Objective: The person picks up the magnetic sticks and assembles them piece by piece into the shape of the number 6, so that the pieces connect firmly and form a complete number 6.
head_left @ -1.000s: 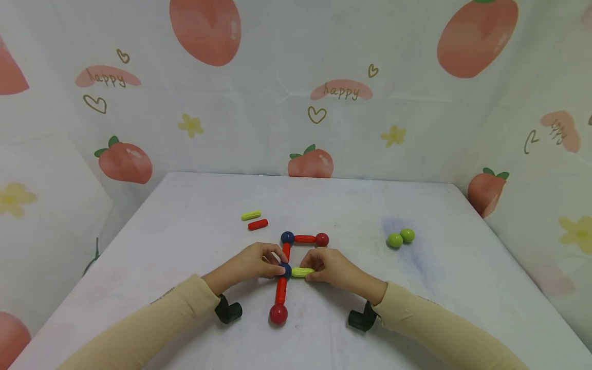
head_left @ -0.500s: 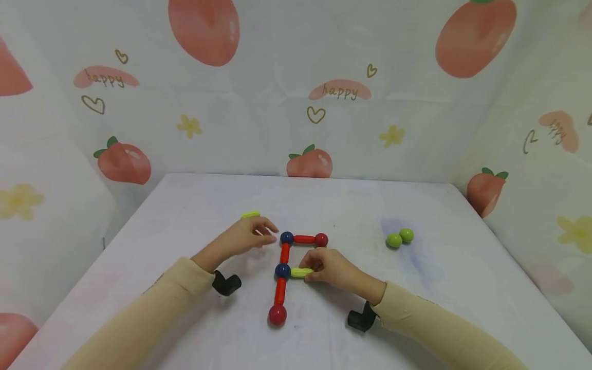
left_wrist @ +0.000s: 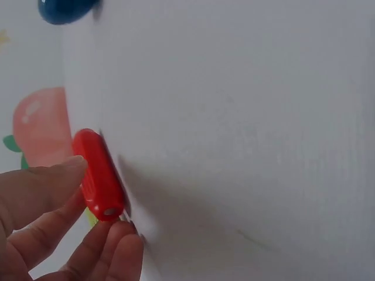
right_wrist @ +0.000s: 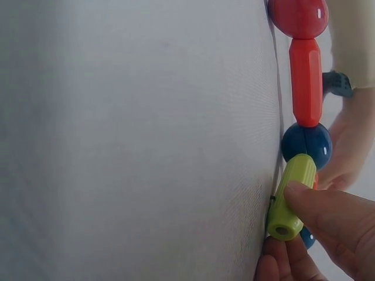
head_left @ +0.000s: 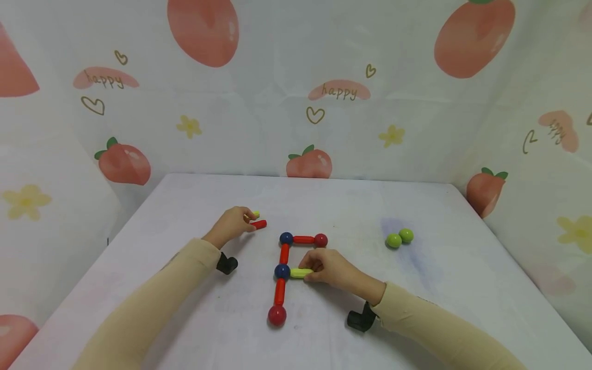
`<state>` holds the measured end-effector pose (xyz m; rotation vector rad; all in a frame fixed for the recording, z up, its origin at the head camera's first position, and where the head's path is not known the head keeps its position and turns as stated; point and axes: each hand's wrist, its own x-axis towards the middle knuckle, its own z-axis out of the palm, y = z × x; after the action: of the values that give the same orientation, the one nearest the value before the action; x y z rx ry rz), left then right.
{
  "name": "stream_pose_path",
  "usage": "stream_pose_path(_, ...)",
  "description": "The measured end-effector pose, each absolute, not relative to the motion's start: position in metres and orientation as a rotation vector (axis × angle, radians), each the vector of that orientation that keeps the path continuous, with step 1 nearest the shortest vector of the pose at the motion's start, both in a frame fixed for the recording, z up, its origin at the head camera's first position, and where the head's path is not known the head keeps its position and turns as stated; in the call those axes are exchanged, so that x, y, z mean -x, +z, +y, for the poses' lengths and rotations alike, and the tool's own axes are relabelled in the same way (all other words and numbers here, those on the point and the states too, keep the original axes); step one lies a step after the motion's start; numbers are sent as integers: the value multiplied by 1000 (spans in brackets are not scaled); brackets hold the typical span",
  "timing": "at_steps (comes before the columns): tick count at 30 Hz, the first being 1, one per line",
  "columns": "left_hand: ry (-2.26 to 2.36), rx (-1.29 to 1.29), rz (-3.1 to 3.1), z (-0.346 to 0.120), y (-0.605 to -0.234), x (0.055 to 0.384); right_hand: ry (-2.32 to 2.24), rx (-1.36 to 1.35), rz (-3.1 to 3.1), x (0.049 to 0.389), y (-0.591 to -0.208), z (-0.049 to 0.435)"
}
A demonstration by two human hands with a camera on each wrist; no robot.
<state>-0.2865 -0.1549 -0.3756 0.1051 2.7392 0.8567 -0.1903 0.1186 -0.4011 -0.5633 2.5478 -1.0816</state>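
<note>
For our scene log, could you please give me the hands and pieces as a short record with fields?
Left hand: touches loose red rod
Right hand: pinches lime rod, one end at nearer blue ball
Joined pieces: two blue balls, two red balls, three red rods
Second lime rod: partly hidden by left hand
Green balls: two, side by side, right of joined pieces

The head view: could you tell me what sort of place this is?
Probably a play or recording corner indoors: a white table, a fruit-printed backdrop behind it, and a ball-and-rod toy on top.
</note>
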Motion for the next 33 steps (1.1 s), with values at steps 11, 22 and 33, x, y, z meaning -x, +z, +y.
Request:
stream_pose_path(11, 814, -106, 2743, -152, -376, 291, -1087, 560, 2541, 190, -402, 118)
stream_pose_path(22, 1063, -512, 2546, -115, -335, 227, -1089, 579, 2529, 193, -401, 120)
stream_pose_path(33, 862, -873, 2366, -79, -358, 173, -1074, 707, 2554, 194, -402, 123)
